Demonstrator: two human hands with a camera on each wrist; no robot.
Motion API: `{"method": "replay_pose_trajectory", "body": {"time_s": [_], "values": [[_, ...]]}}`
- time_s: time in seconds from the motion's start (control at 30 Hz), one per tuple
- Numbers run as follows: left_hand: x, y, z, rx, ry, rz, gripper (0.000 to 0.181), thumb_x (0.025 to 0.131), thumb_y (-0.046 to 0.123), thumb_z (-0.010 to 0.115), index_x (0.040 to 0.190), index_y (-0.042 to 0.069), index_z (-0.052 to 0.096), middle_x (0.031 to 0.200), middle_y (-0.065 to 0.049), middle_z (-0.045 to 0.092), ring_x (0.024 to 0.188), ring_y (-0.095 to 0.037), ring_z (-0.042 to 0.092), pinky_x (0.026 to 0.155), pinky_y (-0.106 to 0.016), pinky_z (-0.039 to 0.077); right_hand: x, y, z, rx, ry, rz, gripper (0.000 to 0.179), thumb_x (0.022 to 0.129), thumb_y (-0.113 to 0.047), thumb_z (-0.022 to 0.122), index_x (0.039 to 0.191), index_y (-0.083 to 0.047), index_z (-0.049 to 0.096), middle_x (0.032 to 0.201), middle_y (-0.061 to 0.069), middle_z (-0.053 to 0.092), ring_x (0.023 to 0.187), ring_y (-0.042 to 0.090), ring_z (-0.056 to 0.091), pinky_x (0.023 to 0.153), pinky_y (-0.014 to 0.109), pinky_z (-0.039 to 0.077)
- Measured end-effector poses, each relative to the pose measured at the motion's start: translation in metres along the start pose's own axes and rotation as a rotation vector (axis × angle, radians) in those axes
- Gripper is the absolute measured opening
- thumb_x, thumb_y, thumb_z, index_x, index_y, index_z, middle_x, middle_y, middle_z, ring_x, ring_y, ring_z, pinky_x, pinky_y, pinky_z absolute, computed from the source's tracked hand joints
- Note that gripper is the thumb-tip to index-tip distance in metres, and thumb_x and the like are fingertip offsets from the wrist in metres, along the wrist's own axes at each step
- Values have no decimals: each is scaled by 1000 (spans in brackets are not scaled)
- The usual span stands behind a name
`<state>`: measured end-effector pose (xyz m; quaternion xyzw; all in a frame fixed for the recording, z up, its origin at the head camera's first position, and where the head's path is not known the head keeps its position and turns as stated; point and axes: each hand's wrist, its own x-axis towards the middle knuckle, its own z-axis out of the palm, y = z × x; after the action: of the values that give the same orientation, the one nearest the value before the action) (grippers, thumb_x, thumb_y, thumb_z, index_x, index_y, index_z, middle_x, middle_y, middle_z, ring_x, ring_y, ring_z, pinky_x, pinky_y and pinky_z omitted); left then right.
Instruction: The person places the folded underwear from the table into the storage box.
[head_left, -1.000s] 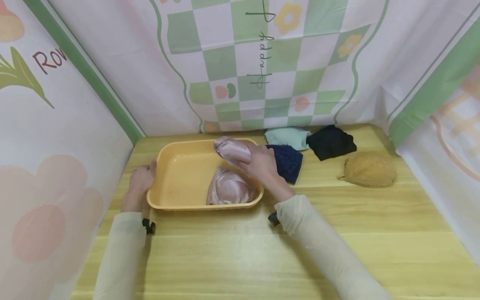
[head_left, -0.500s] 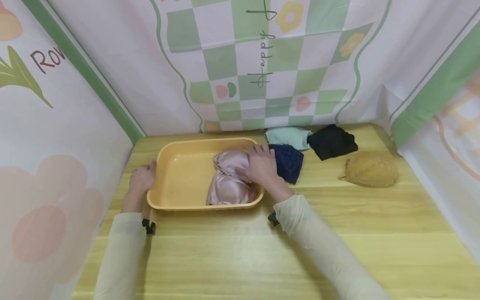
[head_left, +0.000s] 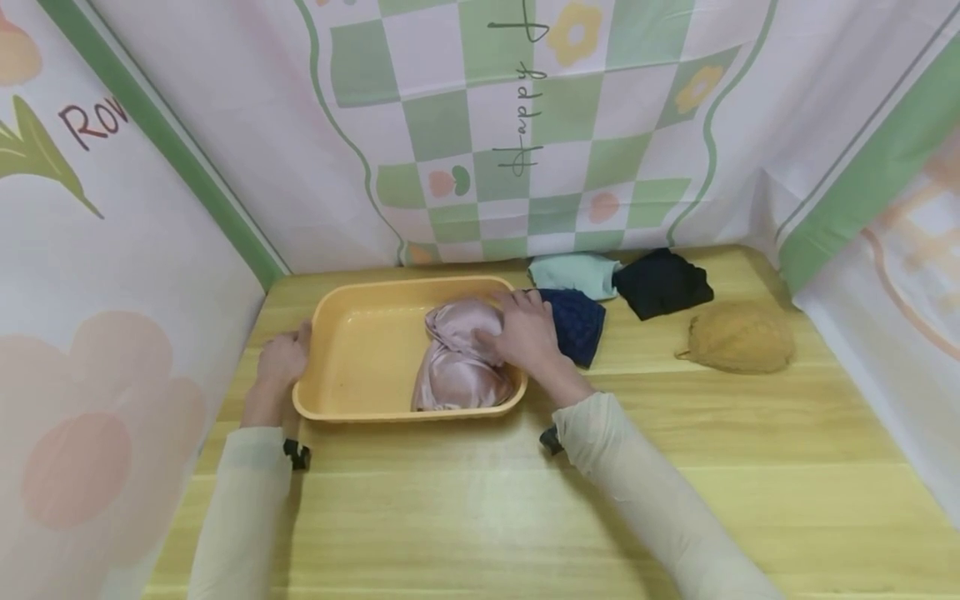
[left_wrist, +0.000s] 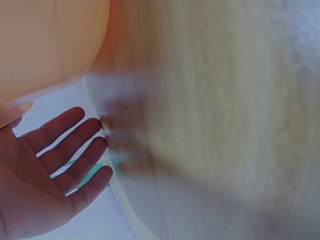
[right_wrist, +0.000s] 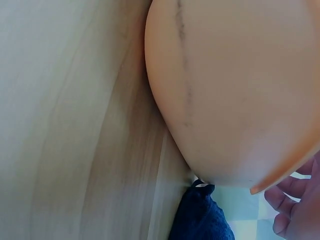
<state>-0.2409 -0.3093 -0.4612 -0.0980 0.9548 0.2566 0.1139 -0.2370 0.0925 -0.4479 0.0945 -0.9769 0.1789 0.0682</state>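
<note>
A pink satin bra lies in the right half of a yellow plastic tray, its two cups one behind the other. My right hand is at the tray's right rim, with the thumb against the bra and the other fingers over the rim. In the right wrist view, loosely bent fingers show beyond the rim. At the tray's left end is my left hand. The left wrist view shows its fingers straight and spread below the tray, with the thumb up at the rim.
A navy cloth piece lies right beside the tray, behind the right hand. Farther back are a mint folded cloth and a black one. A mustard bra-like piece lies to the right. Printed curtains enclose the wooden table.
The bra's rear cup, held raised and tilted by my right hand a second ago, now lies down in the tray. My left hand and the tray have stayed in place.
</note>
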Motion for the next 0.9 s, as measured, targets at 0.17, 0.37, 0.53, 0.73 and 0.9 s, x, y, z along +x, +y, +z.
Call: {"method": "replay_pose_trajectory", "body": {"time_s": [0.17, 0.37, 0.53, 0.73, 0.9], "values": [[-1, 0, 0, 2, 5, 2, 91, 100, 64, 1, 151, -4, 36, 151, -36, 36, 138, -57, 35, 117, -64, 29, -1, 1, -2, 27, 12, -4, 72, 87, -59, 67, 145, -21, 51, 140, 11, 57, 122, 34, 46, 98, 54, 40], [-1, 0, 0, 5, 6, 4, 88, 102, 61, 3, 150, -5, 35, 151, -37, 35, 138, -57, 33, 118, -64, 27, -4, 1, -5, 52, 27, -20, 71, 87, -59, 67, 144, -20, 52, 139, 10, 59, 117, 34, 48, 94, 53, 41], [-1, -1, 1, 12, 10, 12, 86, 103, 59, 4, 150, -5, 36, 151, -37, 36, 138, -58, 34, 118, -64, 28, -6, 3, -10, 75, 39, -30, 67, 88, -57, 67, 142, -19, 54, 140, 9, 59, 118, 34, 49, 94, 54, 41], [-1, -1, 2, 5, 10, 6, 90, 101, 62, 2, 150, -4, 36, 151, -37, 35, 139, -57, 33, 118, -64, 27, -7, 6, -15, 104, 58, -32, 62, 90, -55, 66, 138, -17, 58, 137, 9, 61, 123, 35, 49, 98, 57, 41], [-1, 0, 1, 15, 6, 6, 90, 101, 63, 1, 151, -3, 35, 152, -37, 34, 139, -57, 32, 119, -64, 26, -7, 11, -19, 105, 81, -14, 62, 90, -56, 64, 137, -15, 59, 136, 11, 62, 124, 35, 50, 97, 55, 43]]}}
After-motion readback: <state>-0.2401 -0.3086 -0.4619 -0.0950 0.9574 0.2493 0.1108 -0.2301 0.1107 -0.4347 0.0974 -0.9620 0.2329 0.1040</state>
